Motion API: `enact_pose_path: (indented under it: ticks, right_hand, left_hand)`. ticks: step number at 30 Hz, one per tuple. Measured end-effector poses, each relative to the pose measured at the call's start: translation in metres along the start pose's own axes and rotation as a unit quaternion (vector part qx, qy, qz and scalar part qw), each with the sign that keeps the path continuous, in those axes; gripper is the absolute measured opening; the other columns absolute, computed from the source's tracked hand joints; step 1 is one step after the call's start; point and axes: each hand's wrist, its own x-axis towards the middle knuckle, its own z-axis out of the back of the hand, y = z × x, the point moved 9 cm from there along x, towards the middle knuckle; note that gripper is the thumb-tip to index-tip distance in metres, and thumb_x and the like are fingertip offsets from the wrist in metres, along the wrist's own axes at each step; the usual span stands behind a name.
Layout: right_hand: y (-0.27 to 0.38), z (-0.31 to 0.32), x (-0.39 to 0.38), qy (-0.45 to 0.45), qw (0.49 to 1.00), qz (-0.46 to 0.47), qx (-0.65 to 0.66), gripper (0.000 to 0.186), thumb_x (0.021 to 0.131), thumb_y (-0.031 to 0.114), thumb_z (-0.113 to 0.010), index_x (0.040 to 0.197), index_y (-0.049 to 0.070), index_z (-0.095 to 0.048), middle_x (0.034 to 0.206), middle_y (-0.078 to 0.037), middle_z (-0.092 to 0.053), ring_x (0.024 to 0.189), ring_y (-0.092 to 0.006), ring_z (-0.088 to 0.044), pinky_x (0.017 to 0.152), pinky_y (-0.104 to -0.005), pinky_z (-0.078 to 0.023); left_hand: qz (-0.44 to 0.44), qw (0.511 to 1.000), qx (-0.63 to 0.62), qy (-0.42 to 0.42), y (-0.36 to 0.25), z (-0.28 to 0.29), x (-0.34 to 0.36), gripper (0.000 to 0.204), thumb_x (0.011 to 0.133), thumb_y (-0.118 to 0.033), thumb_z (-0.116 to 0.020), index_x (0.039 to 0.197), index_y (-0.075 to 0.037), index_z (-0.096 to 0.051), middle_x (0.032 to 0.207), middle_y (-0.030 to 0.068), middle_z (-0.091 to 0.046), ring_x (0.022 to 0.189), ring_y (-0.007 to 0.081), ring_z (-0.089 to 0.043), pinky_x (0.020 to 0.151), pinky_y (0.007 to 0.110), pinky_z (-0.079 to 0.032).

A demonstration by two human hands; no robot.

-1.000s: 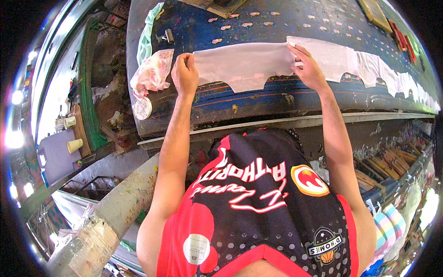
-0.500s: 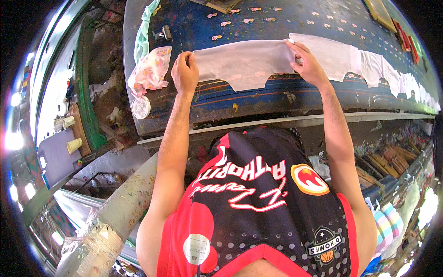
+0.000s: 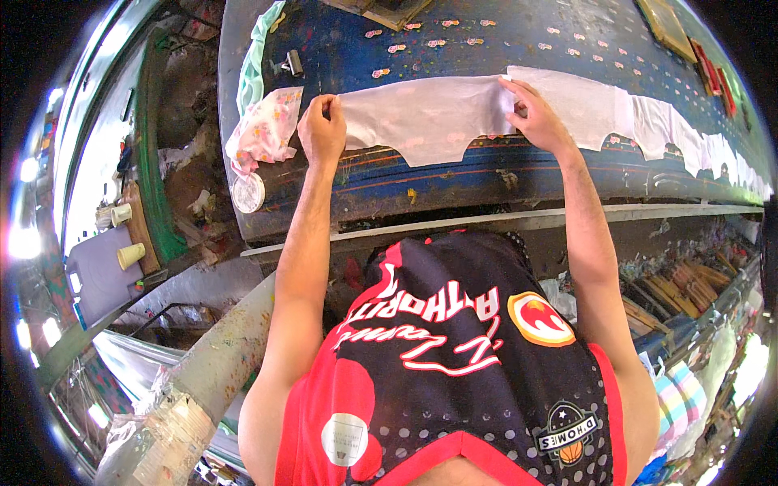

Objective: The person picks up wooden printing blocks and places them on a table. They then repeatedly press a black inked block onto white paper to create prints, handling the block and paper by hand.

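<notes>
Left hand point(image 3: 322, 128): fingers curled to a pinch, holding the upper left corner of a white cloth piece point(image 3: 421, 121). Right hand point(image 3: 535, 117): fingers loosely parted, fingertips on the upper right corner (whether they grip it is unclear). The piece spans the gap between the hands, flat on the blue table point(image 3: 506, 53). Beside the right hand, further white pieces point(image 3: 575, 105) run rightward; left of the left hand lies a floral cloth point(image 3: 275, 121). Nearer the body, the black-and-red jersey point(image 3: 446, 397) bears upside-down white lettering, a flame-like emblem point(image 3: 541, 319) and a basketball badge point(image 3: 566, 433).
</notes>
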Motion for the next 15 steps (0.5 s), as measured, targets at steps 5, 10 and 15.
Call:
enact_pose_path:
  ticks: [5,10,15]
  right_hand:
    - [-0.001,-0.001,0.002,0.010,1.000,-0.010,0.027,0.070,0.093,0.006,-0.070,0.161,0.015,-0.052,0.161,-0.015,-0.049,0.119,-0.0220,-0.063,0.103,-0.0339,-0.055]
    - [0.004,0.002,0.000,0.004,1.000,-0.012,0.028,0.072,0.092,0.008,-0.071,0.161,0.012,-0.051,0.160,-0.014,-0.050,0.124,-0.0225,-0.062,0.106,-0.0343,-0.053]
    - [0.004,0.001,0.000,0.013,0.999,-0.010,0.038,0.073,0.092,0.008,-0.071,0.162,0.012,-0.050,0.158,-0.014,-0.051,0.124,-0.0230,-0.062,0.106,-0.0343,-0.053]
  left_hand:
    - [0.000,1.000,0.003,0.026,0.008,0.000,0.005,0.022,0.103,-0.025,-0.068,0.105,-0.004,-0.075,0.094,0.0136,-0.077,0.087,0.0308,-0.075,0.080,0.044,-0.057]
    - [0.140,0.980,-0.091,0.109,0.011,-0.006,0.000,0.036,0.109,-0.030,-0.061,0.132,-0.002,-0.065,0.102,0.0136,-0.073,0.073,0.0262,-0.075,0.061,0.038,-0.058]
    - [0.200,0.958,-0.122,0.168,0.002,0.001,-0.021,0.056,0.111,-0.033,-0.058,0.157,-0.005,-0.042,0.122,0.0135,-0.065,0.067,0.0242,-0.073,0.050,0.033,-0.059]
